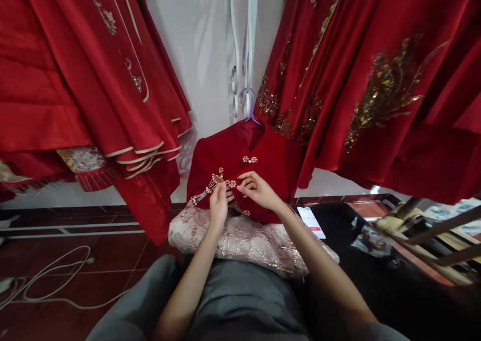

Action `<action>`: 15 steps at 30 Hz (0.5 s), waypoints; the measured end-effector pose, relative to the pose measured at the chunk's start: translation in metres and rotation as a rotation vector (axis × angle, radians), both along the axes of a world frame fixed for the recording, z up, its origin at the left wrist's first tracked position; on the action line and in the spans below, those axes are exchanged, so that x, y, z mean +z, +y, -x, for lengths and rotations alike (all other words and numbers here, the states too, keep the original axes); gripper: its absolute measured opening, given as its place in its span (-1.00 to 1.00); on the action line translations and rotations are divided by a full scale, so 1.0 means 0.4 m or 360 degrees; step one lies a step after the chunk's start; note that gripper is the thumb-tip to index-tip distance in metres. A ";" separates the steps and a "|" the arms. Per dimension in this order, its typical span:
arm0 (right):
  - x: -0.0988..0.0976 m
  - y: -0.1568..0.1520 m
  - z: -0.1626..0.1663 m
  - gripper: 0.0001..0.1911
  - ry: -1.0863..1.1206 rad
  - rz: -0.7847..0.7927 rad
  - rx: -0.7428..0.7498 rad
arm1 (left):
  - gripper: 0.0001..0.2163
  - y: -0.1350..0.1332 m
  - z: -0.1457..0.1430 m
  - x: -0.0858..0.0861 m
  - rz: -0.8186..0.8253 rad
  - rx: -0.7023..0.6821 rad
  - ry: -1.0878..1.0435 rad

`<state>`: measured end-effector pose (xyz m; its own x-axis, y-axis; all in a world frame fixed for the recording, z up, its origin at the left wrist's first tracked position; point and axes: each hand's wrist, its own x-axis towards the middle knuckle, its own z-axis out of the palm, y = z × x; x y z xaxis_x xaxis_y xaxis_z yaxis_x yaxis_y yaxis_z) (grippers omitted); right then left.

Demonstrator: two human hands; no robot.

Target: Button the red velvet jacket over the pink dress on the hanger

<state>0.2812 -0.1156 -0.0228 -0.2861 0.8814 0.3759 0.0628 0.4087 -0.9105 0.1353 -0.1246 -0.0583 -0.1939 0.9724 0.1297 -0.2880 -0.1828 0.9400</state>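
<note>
A dark red velvet jacket hangs on a purple hanger in front of me, its lower part resting over a pale pink brocade bundle on my lap. My left hand is closed, thumb and fingers pinching the jacket's front edge beside a beaded flower button. Just right of that button, my right hand has its fingertips pinched together; anything between them is too small to see. A jewelled brooch with bead tassels sits left of my hands. Another beaded clasp is fastened higher up.
Red embroidered garments hang at the left and right. A phone lies on a black surface with a clear plastic bag. Wooden bars stand far right. A white cable loops across the tiled floor.
</note>
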 end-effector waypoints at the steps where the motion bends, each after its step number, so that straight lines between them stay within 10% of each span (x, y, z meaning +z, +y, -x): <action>1: -0.015 0.007 0.010 -0.64 -0.0072 -0.0004 -0.0051 | -0.58 0.009 0.007 -0.005 -0.0032 0.0032 0.0023; 8: -0.055 0.038 0.055 -0.66 0.0073 -0.0080 -0.0330 | -0.75 0.044 0.026 -0.005 -0.0178 -0.0006 0.0378; 15: -0.030 0.047 0.035 -0.67 0.0157 -0.0118 -0.0341 | -0.76 0.135 0.075 0.010 -0.0572 0.0572 0.1014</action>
